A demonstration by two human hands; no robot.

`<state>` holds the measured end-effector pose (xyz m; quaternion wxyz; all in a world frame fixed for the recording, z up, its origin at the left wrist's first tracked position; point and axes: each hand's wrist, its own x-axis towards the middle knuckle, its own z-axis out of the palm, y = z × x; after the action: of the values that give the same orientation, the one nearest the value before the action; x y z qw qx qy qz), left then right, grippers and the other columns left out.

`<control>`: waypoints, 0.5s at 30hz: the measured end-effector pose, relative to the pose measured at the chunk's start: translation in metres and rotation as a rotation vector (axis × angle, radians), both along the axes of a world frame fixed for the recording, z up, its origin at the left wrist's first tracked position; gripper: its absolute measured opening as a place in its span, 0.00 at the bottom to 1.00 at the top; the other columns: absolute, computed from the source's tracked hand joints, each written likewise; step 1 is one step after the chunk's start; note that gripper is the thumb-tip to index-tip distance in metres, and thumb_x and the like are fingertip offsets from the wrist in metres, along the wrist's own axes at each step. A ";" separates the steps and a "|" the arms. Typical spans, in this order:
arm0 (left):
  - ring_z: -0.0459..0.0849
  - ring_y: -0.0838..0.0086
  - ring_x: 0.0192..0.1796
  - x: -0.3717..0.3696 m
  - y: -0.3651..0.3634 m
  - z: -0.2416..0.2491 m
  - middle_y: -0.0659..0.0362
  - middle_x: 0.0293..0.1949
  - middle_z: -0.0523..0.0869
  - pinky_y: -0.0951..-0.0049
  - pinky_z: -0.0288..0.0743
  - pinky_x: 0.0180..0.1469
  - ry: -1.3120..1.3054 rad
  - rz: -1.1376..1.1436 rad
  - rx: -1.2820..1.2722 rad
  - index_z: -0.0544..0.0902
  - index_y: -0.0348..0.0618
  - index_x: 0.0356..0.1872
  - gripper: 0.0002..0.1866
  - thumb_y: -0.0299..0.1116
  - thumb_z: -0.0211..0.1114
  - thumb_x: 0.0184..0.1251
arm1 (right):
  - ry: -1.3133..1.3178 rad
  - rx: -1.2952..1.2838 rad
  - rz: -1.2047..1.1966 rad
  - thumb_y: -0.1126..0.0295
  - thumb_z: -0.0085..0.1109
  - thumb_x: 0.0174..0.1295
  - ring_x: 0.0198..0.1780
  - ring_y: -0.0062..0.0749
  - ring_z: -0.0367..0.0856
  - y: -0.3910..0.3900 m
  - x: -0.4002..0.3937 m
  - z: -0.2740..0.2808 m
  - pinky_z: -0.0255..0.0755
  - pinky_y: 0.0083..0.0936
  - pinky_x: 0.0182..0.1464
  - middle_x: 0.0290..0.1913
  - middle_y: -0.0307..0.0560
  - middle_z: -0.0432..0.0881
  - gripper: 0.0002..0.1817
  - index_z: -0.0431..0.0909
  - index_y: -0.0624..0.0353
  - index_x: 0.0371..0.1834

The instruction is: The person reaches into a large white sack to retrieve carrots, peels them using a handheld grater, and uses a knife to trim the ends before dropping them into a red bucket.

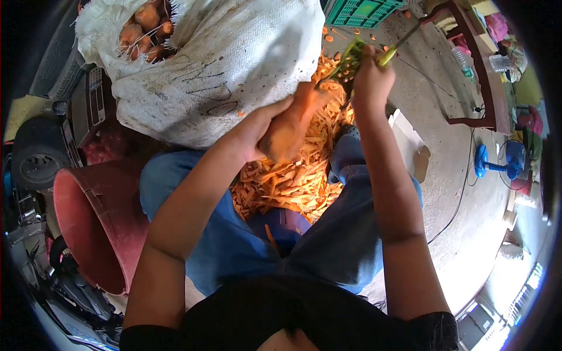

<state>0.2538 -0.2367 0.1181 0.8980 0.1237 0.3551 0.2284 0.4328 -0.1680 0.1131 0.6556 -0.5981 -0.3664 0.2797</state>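
A large orange carrot (287,131), slightly blurred, is gripped at its thick end by my left hand (260,126). Its narrow end points up and right. To the right of it, my right hand (372,76) is closed around a yellow-green handled peeler (386,57). Green strands show beside that hand, too blurred to make out. Beneath both hands a heap of orange peelings (287,187) spreads on the floor between my legs.
A white woven sack (216,70) with carrots (146,29) in its opening stands front left. A red bucket (99,222) lies tilted at the left. A green crate (363,13) is at the top, a blue fan (500,161) and a wooden frame (486,76) at the right.
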 end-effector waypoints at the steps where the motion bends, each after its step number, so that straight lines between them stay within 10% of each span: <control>1: 0.76 0.72 0.38 0.004 0.004 -0.011 0.58 0.36 0.76 0.66 0.73 0.40 -0.011 0.125 -0.004 0.69 0.43 0.43 0.16 0.43 0.45 0.60 | -0.191 -0.093 0.074 0.67 0.49 0.55 0.21 0.15 0.64 -0.014 -0.013 0.017 0.59 0.15 0.24 0.18 0.36 0.71 0.11 0.73 0.66 0.28; 7: 0.76 0.71 0.40 0.007 0.001 -0.017 0.57 0.38 0.76 0.68 0.71 0.43 0.040 0.243 -0.011 0.70 0.41 0.42 0.17 0.41 0.39 0.63 | -0.409 0.080 0.338 0.65 0.46 0.56 0.22 0.20 0.67 -0.047 -0.058 0.003 0.62 0.19 0.24 0.20 0.42 0.72 0.11 0.72 0.63 0.29; 9: 0.76 0.71 0.40 0.009 0.001 -0.018 0.57 0.38 0.76 0.68 0.71 0.43 0.053 0.267 -0.018 0.70 0.41 0.42 0.17 0.42 0.39 0.63 | -0.400 -0.109 0.316 0.70 0.49 0.52 0.23 0.50 0.72 -0.045 -0.059 0.000 0.66 0.33 0.26 0.20 0.57 0.73 0.08 0.69 0.65 0.27; 12: 0.77 0.70 0.39 0.012 -0.003 -0.015 0.55 0.37 0.77 0.67 0.73 0.39 0.171 0.179 0.082 0.69 0.39 0.43 0.18 0.42 0.39 0.63 | -0.532 -0.131 0.086 0.65 0.49 0.55 0.19 0.25 0.68 -0.019 -0.031 -0.017 0.63 0.22 0.23 0.15 0.44 0.70 0.12 0.71 0.64 0.24; 15: 0.78 0.67 0.35 0.007 -0.014 -0.011 0.49 0.36 0.77 0.69 0.74 0.37 0.063 -0.174 0.151 0.67 0.36 0.46 0.21 0.44 0.41 0.62 | -0.402 -0.212 -0.160 0.66 0.50 0.54 0.17 0.23 0.66 0.008 0.011 -0.006 0.61 0.23 0.22 0.13 0.44 0.69 0.12 0.71 0.66 0.22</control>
<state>0.2603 -0.2502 0.1073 0.8909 0.2283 0.3529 0.1719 0.4442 -0.1597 0.1070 0.5231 -0.7343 -0.4098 0.1389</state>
